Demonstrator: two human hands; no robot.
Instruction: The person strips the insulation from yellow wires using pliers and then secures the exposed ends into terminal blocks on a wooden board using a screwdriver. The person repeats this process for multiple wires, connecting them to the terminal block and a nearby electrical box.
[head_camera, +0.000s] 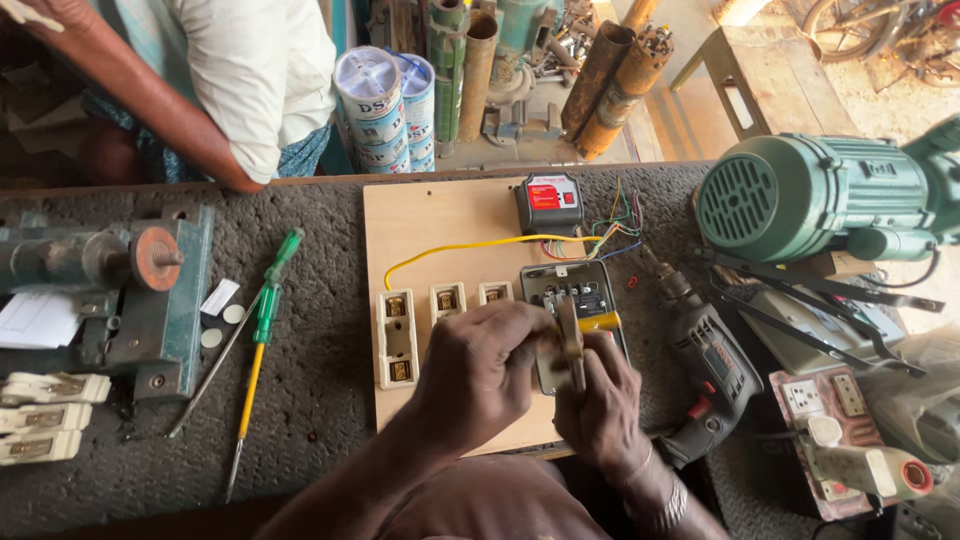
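Both forearms come up from the near edge and meet over the wooden board (420, 215), knuckles up. The left hand (480, 365) is curled tight with its fingers folded under; whether it grips anything, I cannot tell. The right hand (600, 400) is clamped on a brownish tool (570, 345) with a yellow tip, standing roughly upright, its long axis running away from the person, over the grey switch box (572, 290) on the surface (310, 390).

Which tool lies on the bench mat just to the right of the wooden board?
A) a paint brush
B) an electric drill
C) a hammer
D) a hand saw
B: the electric drill lies on the dark mat along the right edge of the wooden board, close beside the right hand.
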